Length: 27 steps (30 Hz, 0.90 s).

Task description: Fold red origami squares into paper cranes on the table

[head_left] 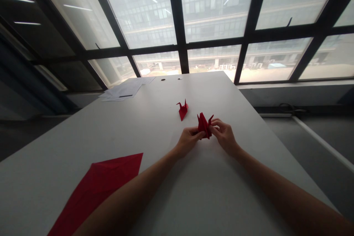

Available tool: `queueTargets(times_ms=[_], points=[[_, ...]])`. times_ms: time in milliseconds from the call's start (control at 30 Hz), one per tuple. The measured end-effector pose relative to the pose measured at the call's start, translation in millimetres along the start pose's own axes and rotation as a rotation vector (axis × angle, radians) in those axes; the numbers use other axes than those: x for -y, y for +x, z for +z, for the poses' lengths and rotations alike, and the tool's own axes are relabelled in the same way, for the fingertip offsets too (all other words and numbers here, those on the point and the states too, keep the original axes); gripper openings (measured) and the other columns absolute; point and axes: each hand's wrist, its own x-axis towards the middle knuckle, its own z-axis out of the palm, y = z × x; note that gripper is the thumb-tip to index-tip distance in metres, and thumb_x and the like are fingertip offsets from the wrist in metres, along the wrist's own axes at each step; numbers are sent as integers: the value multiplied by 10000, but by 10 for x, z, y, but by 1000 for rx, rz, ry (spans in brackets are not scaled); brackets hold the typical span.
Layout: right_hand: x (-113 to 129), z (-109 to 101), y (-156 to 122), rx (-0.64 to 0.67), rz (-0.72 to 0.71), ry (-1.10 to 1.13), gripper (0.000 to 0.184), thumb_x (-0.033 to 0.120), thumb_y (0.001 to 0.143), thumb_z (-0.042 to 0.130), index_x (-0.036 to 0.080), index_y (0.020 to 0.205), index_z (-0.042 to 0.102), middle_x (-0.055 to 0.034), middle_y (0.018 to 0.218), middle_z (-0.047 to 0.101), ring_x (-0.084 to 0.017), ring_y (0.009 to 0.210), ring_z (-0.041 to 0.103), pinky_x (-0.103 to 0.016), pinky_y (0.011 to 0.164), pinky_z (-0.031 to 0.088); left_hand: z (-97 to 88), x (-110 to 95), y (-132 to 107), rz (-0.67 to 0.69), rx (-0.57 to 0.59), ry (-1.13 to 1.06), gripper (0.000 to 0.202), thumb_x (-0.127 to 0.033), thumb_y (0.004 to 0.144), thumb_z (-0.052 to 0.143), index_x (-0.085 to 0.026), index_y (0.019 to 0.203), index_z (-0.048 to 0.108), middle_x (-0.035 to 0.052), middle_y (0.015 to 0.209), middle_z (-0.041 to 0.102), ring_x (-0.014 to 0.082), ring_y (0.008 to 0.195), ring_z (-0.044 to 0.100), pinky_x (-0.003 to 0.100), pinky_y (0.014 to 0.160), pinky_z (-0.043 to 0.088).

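A red origami crane (204, 125) is held upright between my two hands, just above the table. My left hand (189, 140) grips its lower left side, thumb pressed across the front. With thumb and fingers, my right hand (222, 132) pinches the crane's right side near the thin bent point that sticks up there. Both hands are closed on the paper, and some fingertips are hidden behind it. Farther back and slightly left stands a second red paper crane (183, 111), touched by neither hand.
A large red paper sheet (102, 184) lies at the lower left, partly under my left forearm. White papers with a dark strip (125, 96) rest at the far left of the white table (155, 125). Windows (215, 3) rise behind it; the table's right edge drops to the floor.
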Motion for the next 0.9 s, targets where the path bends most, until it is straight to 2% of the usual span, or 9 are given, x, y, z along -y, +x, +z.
queueTargets(times_ms=[100, 267, 467, 633, 767, 900], points=[[-56, -1, 4, -22, 37, -10, 217, 403, 824, 696, 190, 783, 677, -44, 867, 618, -170, 730, 590, -284, 606, 505, -6, 9, 4, 4, 11, 24, 365, -407, 759, 782, -113, 975, 786, 95, 848, 755, 204, 766, 643, 293, 717, 471], [-99, 36, -15, -67, 90, -73, 276, 456, 798, 712, 190, 771, 645, -27, 779, 637, -165, 668, 584, -282, 590, 501, -17, 57, 6, -15, 76, 27, 384, -379, 754, 789, -125, 1041, 772, 92, 932, 752, 255, 882, 674, 347, 808, 497], [-129, 47, -15, -108, 102, -147, 305, 486, 791, 711, 192, 797, 631, -22, 752, 645, -169, 662, 588, -274, 583, 487, -31, 80, -8, -18, 62, 47, 346, -372, 751, 796, -115, 982, 775, 95, 922, 751, 242, 851, 678, 337, 786, 502], [-62, 32, -13, 6, 151, -88, 401, 561, 869, 583, 179, 835, 698, -27, 711, 672, -165, 616, 584, -276, 559, 462, -30, 70, -13, -23, 50, 66, 339, -371, 759, 785, -108, 973, 766, 116, 952, 748, 258, 881, 674, 348, 796, 506], [-16, 37, -40, 28, 146, -56, 349, 518, 794, 704, 178, 872, 720, -55, 796, 724, -199, 705, 648, -306, 631, 512, -12, 56, -8, -23, 42, 112, 351, -386, 768, 775, -95, 965, 754, 107, 893, 741, 239, 826, 669, 331, 751, 502], [-12, 49, -53, -6, 148, -31, 303, 472, 771, 745, 173, 795, 707, -48, 716, 708, -186, 636, 639, -309, 604, 516, 10, 26, -3, -26, -26, 98, 370, -409, 778, 768, -93, 969, 737, 116, 884, 741, 219, 791, 672, 294, 696, 491]])
